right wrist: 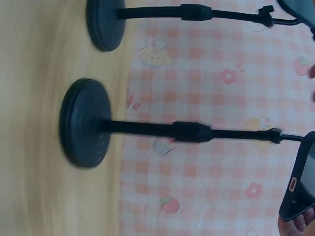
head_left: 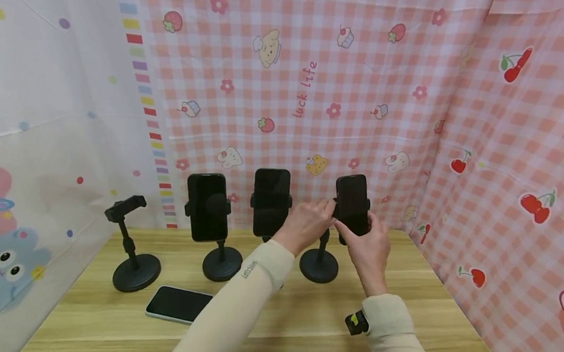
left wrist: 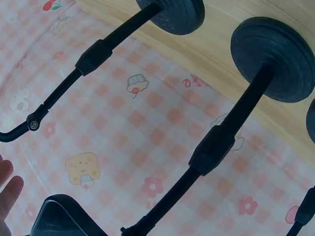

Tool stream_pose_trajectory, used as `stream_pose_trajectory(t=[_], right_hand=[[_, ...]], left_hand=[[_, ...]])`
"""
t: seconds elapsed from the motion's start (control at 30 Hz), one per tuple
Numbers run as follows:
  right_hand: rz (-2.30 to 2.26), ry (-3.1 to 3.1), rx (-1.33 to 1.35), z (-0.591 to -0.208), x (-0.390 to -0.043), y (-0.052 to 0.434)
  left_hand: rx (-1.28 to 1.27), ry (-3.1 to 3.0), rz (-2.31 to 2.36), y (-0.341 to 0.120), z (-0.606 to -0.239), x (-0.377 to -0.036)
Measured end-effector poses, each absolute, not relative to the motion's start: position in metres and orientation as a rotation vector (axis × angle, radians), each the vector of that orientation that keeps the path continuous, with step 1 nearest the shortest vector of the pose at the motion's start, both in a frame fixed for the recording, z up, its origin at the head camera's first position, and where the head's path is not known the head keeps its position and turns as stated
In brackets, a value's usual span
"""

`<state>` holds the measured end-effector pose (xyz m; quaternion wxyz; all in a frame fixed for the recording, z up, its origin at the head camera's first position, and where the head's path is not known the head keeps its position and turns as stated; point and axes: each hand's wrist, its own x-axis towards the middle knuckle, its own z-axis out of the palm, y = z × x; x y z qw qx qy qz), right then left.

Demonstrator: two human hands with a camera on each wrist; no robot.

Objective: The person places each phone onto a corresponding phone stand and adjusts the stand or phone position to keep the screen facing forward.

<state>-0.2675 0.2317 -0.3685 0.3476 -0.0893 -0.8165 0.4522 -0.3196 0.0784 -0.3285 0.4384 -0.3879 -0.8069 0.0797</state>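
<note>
A black smartphone (head_left: 351,200) stands upright in the clamp of the rightmost black phone stand (head_left: 319,265). My right hand (head_left: 371,250) grips the phone's lower part, thumb on its lower left and fingers along its right edge. At the clamp's left side my left hand (head_left: 308,222) holds on with curled fingers; part of the clamp is hidden behind them. In the right wrist view the phone (right wrist: 301,179) shows at the right edge, with fingertips (right wrist: 298,223) below it. Only some left fingers (left wrist: 10,194) appear in the left wrist view.
Two more phones, one on the left (head_left: 208,206) and one in the middle (head_left: 271,202), sit upright in stands. A stand with a bare clamp (head_left: 135,272) is at far left. Another phone (head_left: 177,303) lies flat on the wooden table (head_left: 302,336). Patterned cloth (head_left: 286,91) hangs behind.
</note>
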Motion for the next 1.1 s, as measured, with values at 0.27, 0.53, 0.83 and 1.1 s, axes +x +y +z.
stream_pose_trajectory(t=[0.27, 0.53, 0.83, 1.1], right_hand=[[1.076, -2.085, -0.198, -0.373, -0.271, 0.227], [1.081, -2.07, -0.23, -0.375, -0.271, 0.226], [1.085, -2.089, -0.235, -0.377, -0.268, 0.23], [1.095, -2.053, -0.169, -0.379, -0.271, 0.235]], left_hand=[[-0.975, -2.025, 0.215, 0.077, -0.327, -0.32], [-0.985, -2.094, 0.221, 0.079, -0.323, -0.317], [-0.975, -2.346, -0.111, 0.087, -0.315, -0.313], [-0.846, -2.574, -0.404, 0.092, -0.31, -0.312]])
